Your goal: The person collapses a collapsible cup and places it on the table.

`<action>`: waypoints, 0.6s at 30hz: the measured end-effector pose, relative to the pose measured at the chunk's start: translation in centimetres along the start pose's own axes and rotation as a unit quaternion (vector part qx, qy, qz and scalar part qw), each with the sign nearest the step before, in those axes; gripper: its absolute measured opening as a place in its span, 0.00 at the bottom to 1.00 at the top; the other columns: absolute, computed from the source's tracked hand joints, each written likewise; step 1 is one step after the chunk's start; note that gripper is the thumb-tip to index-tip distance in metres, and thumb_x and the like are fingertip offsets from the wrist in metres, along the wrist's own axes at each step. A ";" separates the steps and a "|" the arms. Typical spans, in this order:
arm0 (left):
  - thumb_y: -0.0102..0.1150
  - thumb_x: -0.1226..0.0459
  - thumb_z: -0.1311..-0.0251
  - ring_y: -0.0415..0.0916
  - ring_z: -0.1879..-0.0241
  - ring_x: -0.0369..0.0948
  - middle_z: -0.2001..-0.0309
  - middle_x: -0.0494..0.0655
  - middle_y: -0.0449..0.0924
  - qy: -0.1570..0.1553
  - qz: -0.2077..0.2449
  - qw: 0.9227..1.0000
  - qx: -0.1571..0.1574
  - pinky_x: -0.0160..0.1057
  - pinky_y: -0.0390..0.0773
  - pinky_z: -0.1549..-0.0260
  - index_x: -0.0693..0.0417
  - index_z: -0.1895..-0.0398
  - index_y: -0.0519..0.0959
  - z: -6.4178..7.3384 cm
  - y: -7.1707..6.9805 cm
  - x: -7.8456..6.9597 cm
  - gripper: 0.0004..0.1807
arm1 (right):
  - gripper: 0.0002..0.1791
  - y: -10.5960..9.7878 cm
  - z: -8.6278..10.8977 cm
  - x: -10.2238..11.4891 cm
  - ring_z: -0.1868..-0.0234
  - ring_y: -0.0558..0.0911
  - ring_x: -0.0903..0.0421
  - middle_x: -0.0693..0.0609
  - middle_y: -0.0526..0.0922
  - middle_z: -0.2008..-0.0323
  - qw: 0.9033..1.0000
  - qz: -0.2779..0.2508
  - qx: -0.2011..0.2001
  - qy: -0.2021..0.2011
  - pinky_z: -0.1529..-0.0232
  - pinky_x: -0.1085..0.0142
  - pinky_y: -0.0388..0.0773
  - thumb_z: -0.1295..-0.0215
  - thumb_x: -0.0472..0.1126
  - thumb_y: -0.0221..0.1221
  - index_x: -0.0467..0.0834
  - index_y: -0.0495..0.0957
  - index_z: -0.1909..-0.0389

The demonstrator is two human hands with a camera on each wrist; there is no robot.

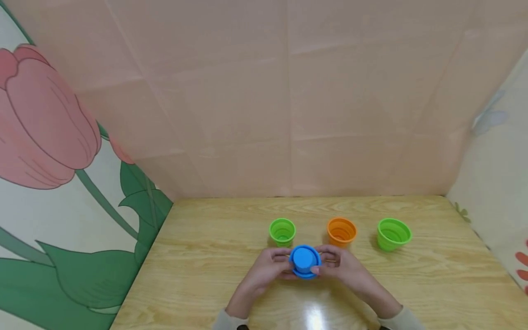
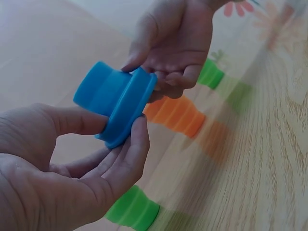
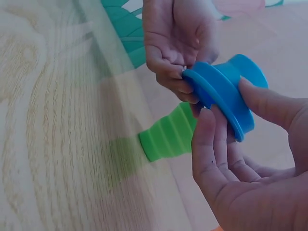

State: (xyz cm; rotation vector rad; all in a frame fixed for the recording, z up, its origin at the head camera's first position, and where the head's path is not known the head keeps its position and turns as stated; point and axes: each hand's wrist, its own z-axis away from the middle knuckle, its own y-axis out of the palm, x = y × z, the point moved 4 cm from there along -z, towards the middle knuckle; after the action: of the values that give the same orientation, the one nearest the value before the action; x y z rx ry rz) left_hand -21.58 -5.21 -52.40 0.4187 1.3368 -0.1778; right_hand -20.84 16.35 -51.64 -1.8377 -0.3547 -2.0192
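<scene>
A blue collapsible cup [image 1: 304, 260] is held up between both hands, its round base facing the head camera and its body partly folded into the rim. On its left side, my left hand [image 1: 266, 269] pinches the rim between thumb and fingers. The right hand [image 1: 344, 265] grips the opposite edge, with the thumb against the cup's wall and the fingertips curled under the rim. In the left wrist view, the narrow base of the cup [image 2: 103, 89] sticks out past the wide rim. The right wrist view shows the cup [image 3: 226, 91] tilted, above the table.
Beyond the hands, a small green cup [image 1: 282, 232], an orange cup [image 1: 341, 232] and a wider green cup [image 1: 393, 234] stand upright in a row on the wooden table [image 1: 206, 256]. A pink sheet [image 1: 288, 114] hangs behind the table; a tulip-patterned panel [image 1: 49, 114] stands at left.
</scene>
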 end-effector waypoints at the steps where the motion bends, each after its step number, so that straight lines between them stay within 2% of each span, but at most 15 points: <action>1: 0.60 0.76 0.41 0.88 0.58 0.43 0.52 0.62 0.88 0.002 0.002 1.000 0.003 0.47 0.92 0.54 0.75 0.36 0.75 0.0 0.0 0.0 0.27 | 0.36 0.0 0.0 0.0 0.53 0.88 0.56 0.46 0.85 0.52 1.000 -0.005 0.002 -0.002 0.50 0.61 0.90 0.33 0.38 0.69 0.26 0.66 0.31; 6: 0.60 0.74 0.34 0.88 0.51 0.46 0.43 0.69 0.84 0.003 0.008 1.000 0.017 0.44 0.91 0.50 0.75 0.35 0.75 0.0 -0.1 -0.3 0.24 | 0.36 -0.1 0.0 0.0 0.54 0.89 0.56 0.47 0.85 0.52 1.000 -0.029 0.001 -0.008 0.49 0.56 0.91 0.29 0.38 0.67 0.26 0.62 0.28; 18: 0.59 0.74 0.30 0.87 0.49 0.46 0.40 0.72 0.82 0.011 0.024 0.999 0.024 0.47 0.90 0.46 0.76 0.34 0.73 -0.1 -0.3 -0.4 0.24 | 0.34 -0.3 0.1 0.5 0.53 0.88 0.56 0.48 0.84 0.52 0.999 -0.042 0.008 -0.012 0.48 0.58 0.91 0.25 0.39 0.62 0.25 0.62 0.28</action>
State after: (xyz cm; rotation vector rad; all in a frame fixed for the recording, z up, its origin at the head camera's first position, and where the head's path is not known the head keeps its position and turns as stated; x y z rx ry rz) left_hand -21.86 -5.49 -52.12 0.4932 1.3453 -0.1666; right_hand -20.95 16.62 -51.10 -1.8671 -0.4616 -2.0457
